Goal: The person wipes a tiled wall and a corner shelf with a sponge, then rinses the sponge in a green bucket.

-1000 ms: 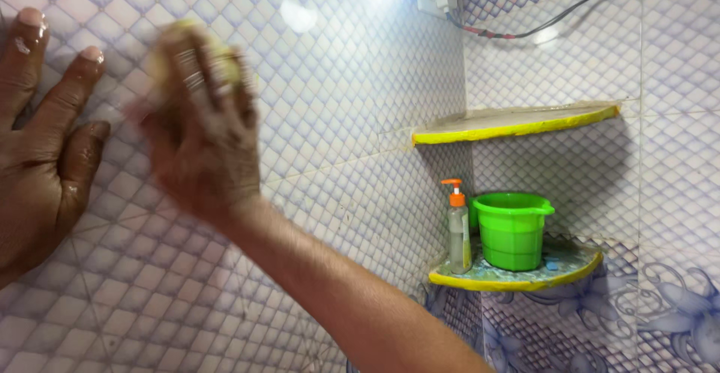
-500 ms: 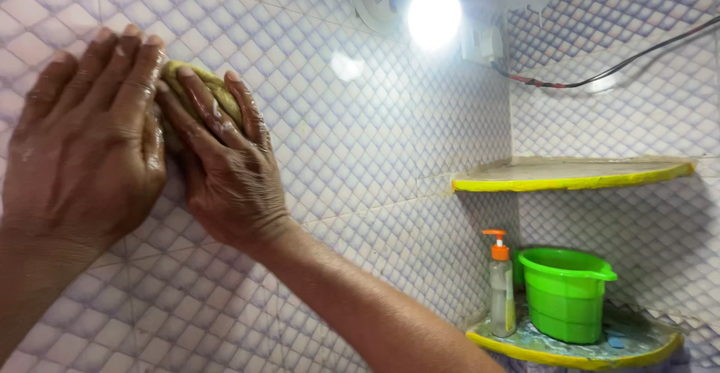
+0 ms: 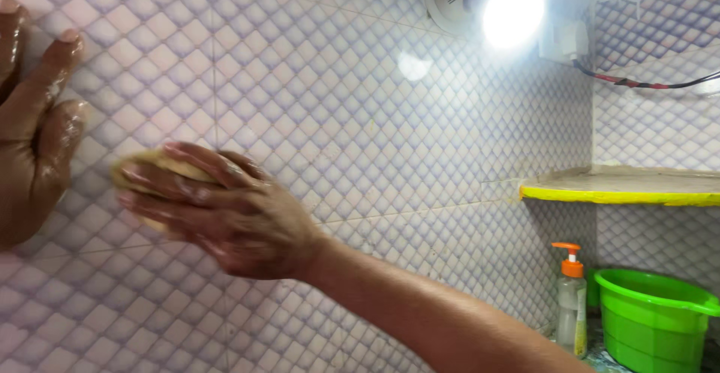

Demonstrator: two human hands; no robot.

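1. Right hand (image 3: 225, 215) wraps its fingers over a yellowish scrubbing sponge (image 3: 150, 174) and presses it flat on the tiled wall (image 3: 337, 118), toward the wall's left side.
2. Left hand (image 3: 34, 133) lies open, wet palm spread on the tiles at the left edge, holding nothing; thumb just beside the sponge.
3. Judgement: even pressure through the whole palm, overlapping passes along the grout lines, and a firmly planted bracing hand would scrub best.
4. Right corner: yellow-edged shelf (image 3: 615, 189); below it a pump soap bottle (image 3: 571, 298) just beside a green bucket (image 3: 652, 320).
5. Bright wall lamp (image 3: 514, 13) glares; wet sheen hard to read near it.
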